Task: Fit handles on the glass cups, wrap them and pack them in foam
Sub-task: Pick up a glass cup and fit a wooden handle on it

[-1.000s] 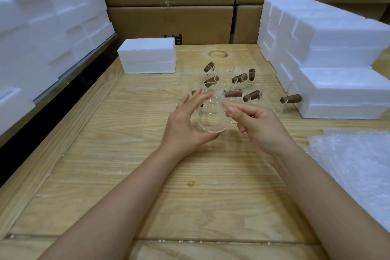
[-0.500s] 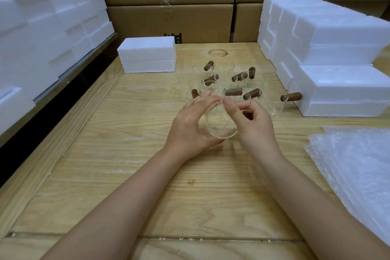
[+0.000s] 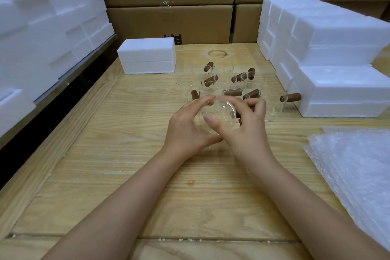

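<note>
From the head view we judge the handle-fitting step to be in hand: our left hand [image 3: 185,126] curls round a clear, thin-walled glass cup [image 3: 219,112] held just above the worktop [image 3: 147,175], while our right hand [image 3: 247,131] pinches the same cup, thumb on the near wall and fingers curled by the short brown wooden handle [image 3: 233,114]. Whether that handle is fully seated we cannot tell. At twelve o'clock of the cup stand the fitted cups [image 3: 238,77], round, transparent and hard to outline. Next we would need a firm but gentle seating, then a reach to the crinkly bubble wrap [image 3: 354,167] at four o'clock. A grainy white foam block [image 3: 147,57] sits at eleven o'clock.
</note>
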